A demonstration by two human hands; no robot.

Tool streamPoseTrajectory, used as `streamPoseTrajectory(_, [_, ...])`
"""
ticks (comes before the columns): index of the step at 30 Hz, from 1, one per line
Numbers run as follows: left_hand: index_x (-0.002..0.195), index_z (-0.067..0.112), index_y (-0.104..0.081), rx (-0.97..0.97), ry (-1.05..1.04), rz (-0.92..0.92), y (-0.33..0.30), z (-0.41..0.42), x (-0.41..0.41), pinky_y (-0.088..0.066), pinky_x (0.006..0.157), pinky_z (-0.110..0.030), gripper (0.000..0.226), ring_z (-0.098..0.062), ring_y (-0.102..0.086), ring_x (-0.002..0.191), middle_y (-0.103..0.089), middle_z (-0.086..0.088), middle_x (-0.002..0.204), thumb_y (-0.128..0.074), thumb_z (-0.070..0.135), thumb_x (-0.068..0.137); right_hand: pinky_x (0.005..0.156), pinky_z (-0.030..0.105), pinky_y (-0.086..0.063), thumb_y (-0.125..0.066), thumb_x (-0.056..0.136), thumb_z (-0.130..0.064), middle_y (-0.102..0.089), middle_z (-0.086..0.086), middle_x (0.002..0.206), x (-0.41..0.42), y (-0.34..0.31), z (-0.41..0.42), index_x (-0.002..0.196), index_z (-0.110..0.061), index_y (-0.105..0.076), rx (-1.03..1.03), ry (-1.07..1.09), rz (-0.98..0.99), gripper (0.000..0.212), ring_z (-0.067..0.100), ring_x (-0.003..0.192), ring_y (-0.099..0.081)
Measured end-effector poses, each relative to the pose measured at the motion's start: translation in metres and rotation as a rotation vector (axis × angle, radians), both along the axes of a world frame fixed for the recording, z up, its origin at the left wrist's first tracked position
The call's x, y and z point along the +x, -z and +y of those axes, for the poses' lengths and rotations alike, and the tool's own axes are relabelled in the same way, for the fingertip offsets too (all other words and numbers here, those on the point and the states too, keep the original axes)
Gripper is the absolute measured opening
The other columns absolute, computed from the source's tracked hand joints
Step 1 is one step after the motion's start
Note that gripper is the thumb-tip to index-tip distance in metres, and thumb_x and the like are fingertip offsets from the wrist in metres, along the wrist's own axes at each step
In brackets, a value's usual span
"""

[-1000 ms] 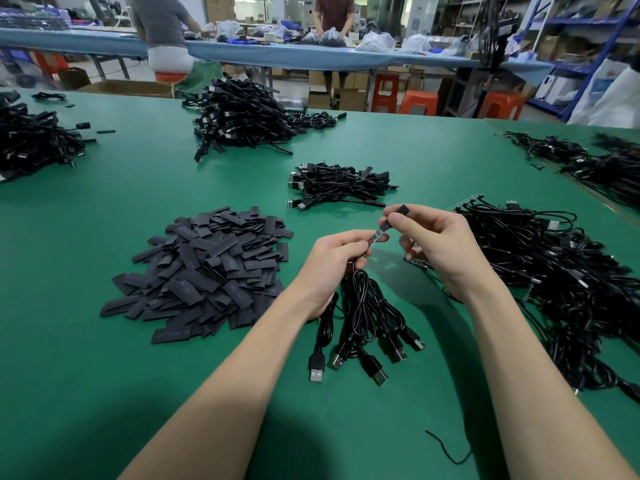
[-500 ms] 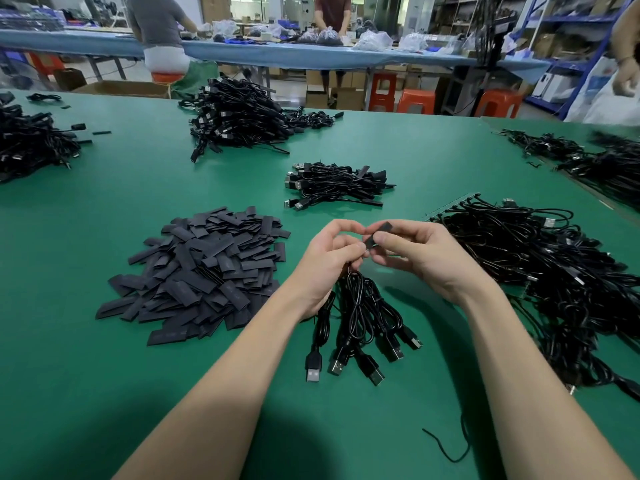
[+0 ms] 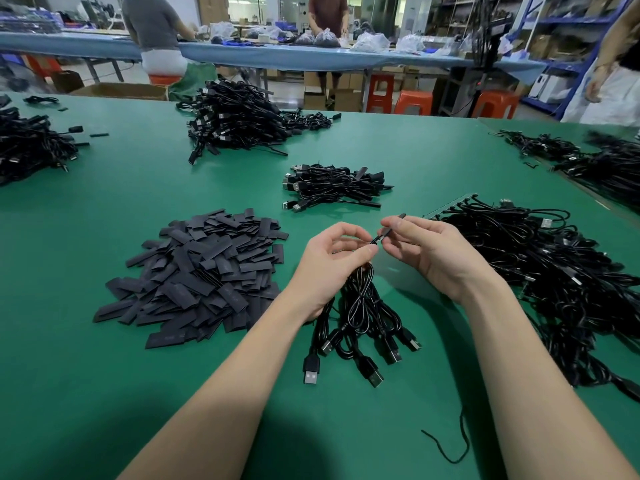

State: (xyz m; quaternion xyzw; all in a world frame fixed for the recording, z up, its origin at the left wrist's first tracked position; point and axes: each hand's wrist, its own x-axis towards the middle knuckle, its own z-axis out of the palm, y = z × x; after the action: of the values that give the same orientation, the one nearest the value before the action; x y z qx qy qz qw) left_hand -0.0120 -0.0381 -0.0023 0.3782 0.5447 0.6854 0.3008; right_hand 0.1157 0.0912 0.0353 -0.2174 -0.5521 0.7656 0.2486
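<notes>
My left hand [image 3: 325,268] grips a bundle of black USB cables [image 3: 363,320] at its top; their plugs fan out on the green table [image 3: 104,393] below my wrist. Thumb and forefinger of that hand pinch one thin cable end. My right hand [image 3: 433,251] pinches a small black sleeve [image 3: 389,231] right at that cable end, the two hands almost touching. A heap of flat black sleeves [image 3: 197,271] lies to the left of my hands. A large tangle of loose black cables [image 3: 554,278] lies to the right.
A small stack of finished cables [image 3: 332,185] sits beyond my hands, a bigger pile [image 3: 239,116] farther back, more heaps at far left [image 3: 31,147] and far right [image 3: 606,161]. A loose black thread [image 3: 450,445] lies near my right forearm. People stand at a blue table [image 3: 277,57] behind.
My right hand first drew in to meet the left, then eased slightly right again. The black sleeve now sits in line with the cable end held by my left fingers.
</notes>
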Motion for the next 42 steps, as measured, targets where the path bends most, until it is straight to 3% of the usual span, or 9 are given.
streamPoseTrajectory(14, [0.09,0.011,-0.074,0.015,-0.041,0.038,-0.001,0.0,0.004,-0.053,0.076,-0.018,0.011,-0.007,-0.067,0.077,-0.075,0.003,0.082,-0.077,0.002,0.084,0.07,0.017,-0.057,-0.08,0.075,-0.016,-0.075,0.01,0.087,-0.002,0.003,-0.002,0.085,-0.004,-0.079,0.005,0.006,-0.019,0.016,0.013,0.071,-0.071])
streamPoseTrajectory(20, [0.085,0.014,-0.075,0.01,-0.003,-0.008,-0.001,-0.001,0.003,-0.054,0.076,-0.02,0.014,-0.011,-0.065,0.074,-0.074,0.001,0.08,-0.079,0.001,0.081,0.068,0.017,-0.057,-0.085,0.067,-0.023,-0.075,0.01,0.09,0.002,0.001,0.0,0.086,-0.008,-0.081,0.04,-0.067,-0.085,0.025,0.011,0.071,-0.069])
streamPoseTrajectory(24, [0.085,0.013,-0.071,0.016,0.015,-0.034,-0.001,-0.002,0.001,-0.053,0.075,-0.019,0.015,-0.011,-0.066,0.074,-0.074,-0.002,0.081,-0.079,-0.001,0.081,0.069,0.017,-0.057,-0.085,0.066,-0.025,-0.073,0.003,0.076,0.004,0.001,0.0,0.092,-0.007,-0.079,0.045,-0.124,-0.106,0.032,0.009,0.068,-0.068])
streamPoseTrajectory(29, [0.087,0.011,-0.069,0.016,0.032,-0.022,-0.001,-0.002,0.001,-0.053,0.074,-0.019,0.016,-0.011,-0.067,0.071,-0.072,-0.001,0.08,-0.079,0.0,0.08,0.065,0.016,-0.056,-0.081,0.069,-0.021,-0.075,0.007,0.083,0.005,0.001,-0.001,0.09,-0.009,-0.081,0.016,-0.161,-0.103,0.024,0.008,0.067,-0.069])
streamPoseTrajectory(37, [0.084,0.014,-0.07,0.024,0.003,-0.01,-0.002,-0.003,0.003,-0.053,0.072,-0.019,0.015,-0.013,-0.067,0.07,-0.072,-0.003,0.075,-0.081,0.004,0.08,0.067,0.017,-0.057,-0.086,0.064,-0.029,-0.074,0.006,0.081,0.006,0.001,-0.004,0.092,-0.011,-0.082,0.054,-0.172,-0.092,0.034,0.009,0.068,-0.067])
streamPoseTrajectory(42, [0.083,0.015,-0.067,0.033,0.005,-0.131,-0.004,-0.002,0.002,-0.055,0.076,-0.024,0.016,-0.016,-0.065,0.072,-0.071,-0.008,0.079,-0.076,0.001,0.083,0.077,0.028,-0.059,-0.078,0.077,-0.021,-0.076,0.014,0.099,-0.005,0.004,-0.015,0.121,-0.017,-0.07,0.129,-0.051,0.047,0.045,0.021,0.085,-0.073])
